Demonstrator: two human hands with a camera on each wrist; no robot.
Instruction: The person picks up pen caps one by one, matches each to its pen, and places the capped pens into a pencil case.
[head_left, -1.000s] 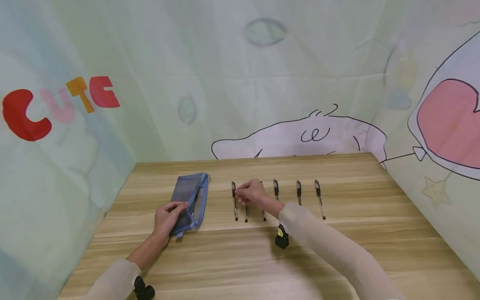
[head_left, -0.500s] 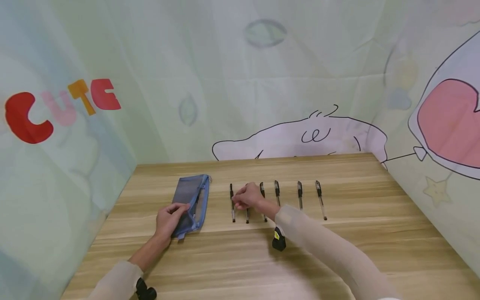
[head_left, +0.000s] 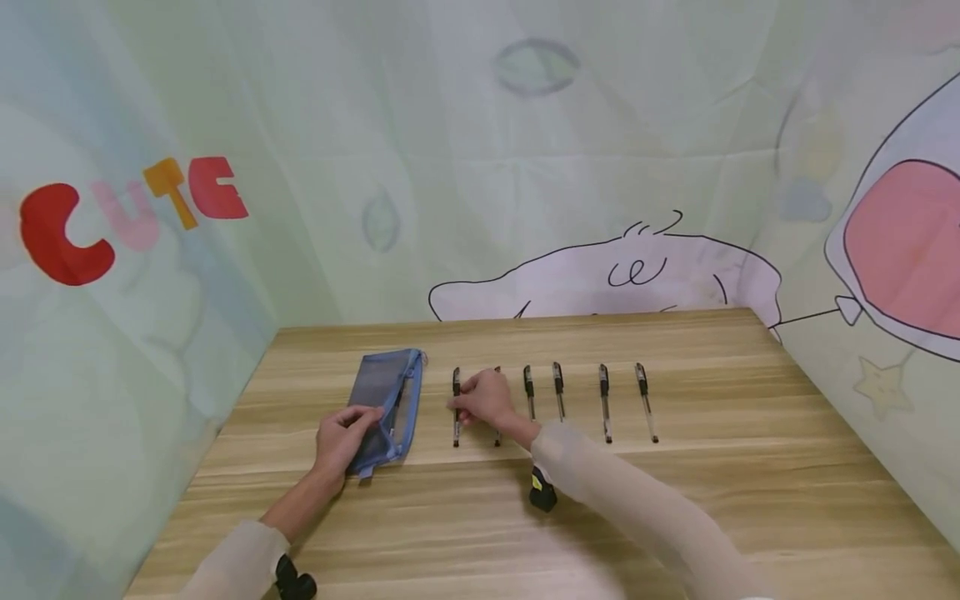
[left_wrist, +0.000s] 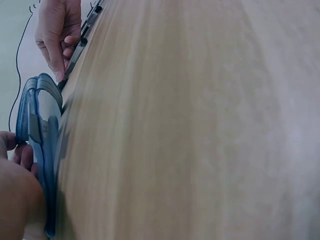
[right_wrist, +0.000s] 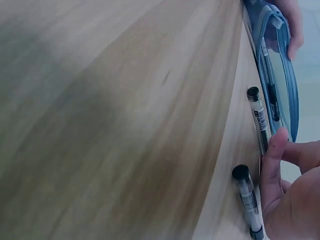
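Observation:
A blue zippered mesh pencil pouch (head_left: 375, 387) lies unzipped at the left of the table. My left hand (head_left: 341, 443) pinches the near side of its opening between thumb and fingers. Through the gap a pen (right_wrist: 272, 97) shows inside the pouch. Just right of the pouch, my right hand (head_left: 486, 400) pinches a black-capped gel pen (head_left: 456, 433) between thumb and fingers. That pen lies along the tabletop, its middle partly covered by my fingertips. Under the right hand is a second pen (head_left: 497, 435), mostly hidden by it.
Several more black-capped pens (head_left: 604, 400) lie in a row to the right, roughly parallel. The wood-grain table (head_left: 420, 533) meets a printed cloth backdrop (head_left: 337, 167) at the back and sides. Black wrist cameras (head_left: 542, 492) are strapped to both forearms.
My right hand has moved slightly left, and the leftmost pen has shifted left with it toward the pouch. The left hand has kept its hold on the pouch.

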